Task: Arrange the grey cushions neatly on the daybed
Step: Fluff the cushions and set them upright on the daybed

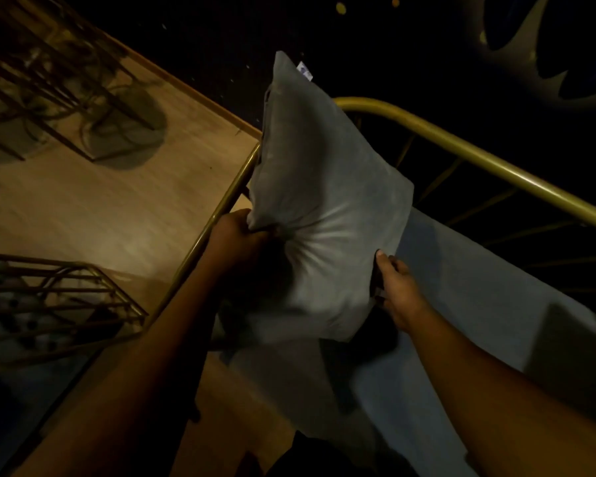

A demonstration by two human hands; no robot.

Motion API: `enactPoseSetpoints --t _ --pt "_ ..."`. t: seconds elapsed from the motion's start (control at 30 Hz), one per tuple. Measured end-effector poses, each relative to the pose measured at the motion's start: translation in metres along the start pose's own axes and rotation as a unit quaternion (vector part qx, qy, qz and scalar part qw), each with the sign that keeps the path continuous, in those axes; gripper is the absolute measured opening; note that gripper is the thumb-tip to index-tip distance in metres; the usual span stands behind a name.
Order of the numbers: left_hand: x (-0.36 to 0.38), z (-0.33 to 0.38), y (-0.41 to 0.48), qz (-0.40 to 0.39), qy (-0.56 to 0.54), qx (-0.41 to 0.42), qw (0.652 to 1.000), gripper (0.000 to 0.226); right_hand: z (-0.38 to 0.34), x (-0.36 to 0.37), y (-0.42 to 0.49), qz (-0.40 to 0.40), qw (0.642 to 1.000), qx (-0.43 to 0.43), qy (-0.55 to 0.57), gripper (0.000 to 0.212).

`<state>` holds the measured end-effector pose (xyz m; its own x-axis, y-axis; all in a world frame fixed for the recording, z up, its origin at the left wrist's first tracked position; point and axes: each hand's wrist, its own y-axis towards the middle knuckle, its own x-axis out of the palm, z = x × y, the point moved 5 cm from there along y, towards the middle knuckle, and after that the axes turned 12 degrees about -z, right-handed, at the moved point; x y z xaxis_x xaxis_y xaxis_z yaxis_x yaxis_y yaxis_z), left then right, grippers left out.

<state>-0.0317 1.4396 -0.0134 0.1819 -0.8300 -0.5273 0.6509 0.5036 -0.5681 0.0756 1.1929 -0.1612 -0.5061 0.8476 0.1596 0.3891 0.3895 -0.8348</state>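
Observation:
A grey cushion (324,201) stands on end at the corner of the daybed, leaning against the gold metal rail (461,149). A small white tag shows at its top edge. My left hand (238,232) bunches the cushion's fabric at its left side, fingers closed in the cloth. My right hand (396,287) grips the cushion's lower right edge, thumb on the front. The daybed's grey mattress (479,304) runs off to the lower right beneath the cushion. A dark patch under the cushion is too dim to identify.
A wooden floor (100,208) lies left of the daybed. A gold wire-frame table (49,80) stands at upper left and another gold frame (55,297) at lower left. The wall behind the rail is dark.

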Motion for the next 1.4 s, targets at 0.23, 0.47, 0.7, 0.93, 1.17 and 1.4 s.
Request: enactPoseSetpoints --t 0.23,0.47,0.7,0.93,1.17,1.4 --pt "0.002 0.008 -0.068 -0.012 -0.189 0.014 0.982 0.028 -0.001 -0.026 -0.034 0.015 0.993 -0.044 0.105 0.061" --pt "-0.009 -0.038 -0.063 -0.038 -0.128 -0.061 0.989 0.037 0.034 -0.036 -0.052 -0.011 0.993 -0.024 0.118 0.108" --pt "0.043 -0.072 -0.037 -0.106 0.027 -0.087 0.99 0.069 0.095 -0.047 -0.091 0.252 0.962 -0.1 -0.016 0.073" --pt "0.039 -0.124 -0.006 -0.07 0.008 -0.166 0.984 0.057 0.133 -0.002 -0.093 0.213 0.973 -0.056 -0.074 0.094" --pt "0.081 -0.144 -0.006 -0.124 0.127 -0.235 0.956 0.108 0.154 0.028 -0.054 0.102 0.982 0.056 -0.147 0.095" --pt "0.128 -0.16 -0.039 -0.115 0.136 -0.215 0.96 0.113 0.113 0.009 -0.056 0.144 0.929 -0.015 -0.34 0.098"
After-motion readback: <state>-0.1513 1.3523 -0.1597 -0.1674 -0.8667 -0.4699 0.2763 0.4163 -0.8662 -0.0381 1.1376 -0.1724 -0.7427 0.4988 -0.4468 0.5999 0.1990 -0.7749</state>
